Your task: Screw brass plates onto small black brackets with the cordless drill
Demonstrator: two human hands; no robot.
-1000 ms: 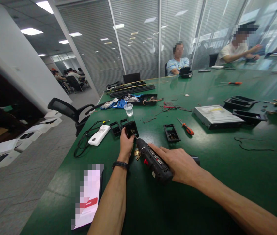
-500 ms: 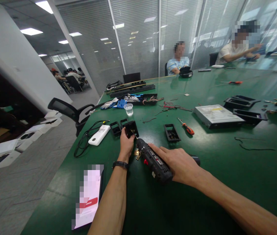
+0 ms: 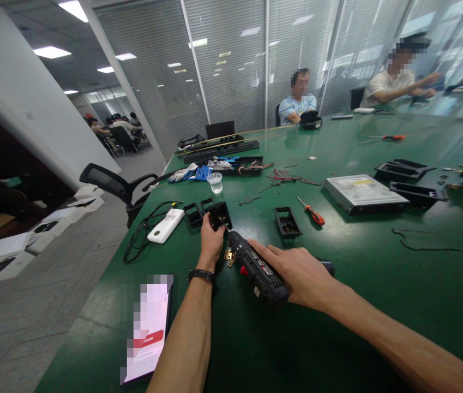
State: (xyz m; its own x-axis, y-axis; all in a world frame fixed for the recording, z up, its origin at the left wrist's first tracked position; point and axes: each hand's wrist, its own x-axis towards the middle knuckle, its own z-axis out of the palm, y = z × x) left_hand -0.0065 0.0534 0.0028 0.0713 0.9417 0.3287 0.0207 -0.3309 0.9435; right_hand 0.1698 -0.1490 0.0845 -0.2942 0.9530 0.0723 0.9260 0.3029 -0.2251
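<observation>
Head view: green table (image 3: pixel 378 305), two bare hands working above it.
Left hand (image 3: pixel 212 240): pinching a black housing (image 3: pixel 220 214) between thumb and fingers, held tilted, its open side toward the camera.
Right hand (image 3: pixel 302 272): wrapped round a black power drill (image 3: pixel 256 266), nose aimed at the housing's lower corner. Trigger finger — could not tell. Contact at the tip likely, but too small to confirm.
Progress: judged partway on this housing. Brassy metal showed inside it and the drill was in place; neither had been set down. Gold-coloured metal pieces (image 3: pixel 229 256) lay loose beside the drill's nose, not in any container. Whether the other frames were done or waiting could not be told.
Paired frames (image 3: pixel 192 215): two, black, just beyond the left hand; contents too dark to read.
Single frame (image 3: pixel 298 233): black, well apart to the right, small dark and metallic bits inside; an orange-handled screwdriver (image 3: pixel 317 217) near it.
Long tray (image 3: pixel 256 171): black, far side; held blue and pale items plus brownish strands — details unclear.
Cup (image 3: pixel 215 184): clear plastic, upright, with what looked like clear liquid.
</observation>
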